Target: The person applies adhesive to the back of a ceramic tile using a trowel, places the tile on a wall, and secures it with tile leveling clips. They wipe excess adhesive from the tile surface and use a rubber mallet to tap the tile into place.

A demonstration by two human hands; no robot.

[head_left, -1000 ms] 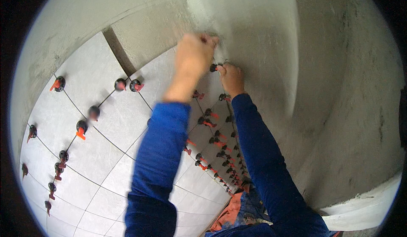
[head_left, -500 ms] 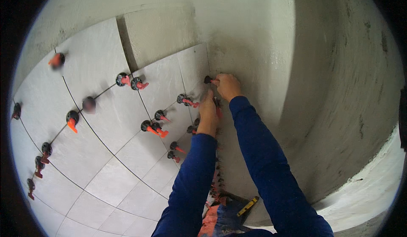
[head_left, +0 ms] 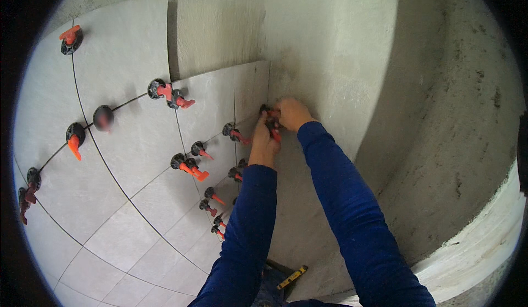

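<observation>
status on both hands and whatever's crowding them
Right hand at red-and-black tile clip near corner. Left hand close below, grip unclear. Another clip's red handle beside left hand.

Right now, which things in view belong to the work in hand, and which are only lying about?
In the work:
right hand, holding a corner clip
left hand, close beside it
other clips
pale tiles

Probably just lying about:
yellow tool, in neither hand
</observation>
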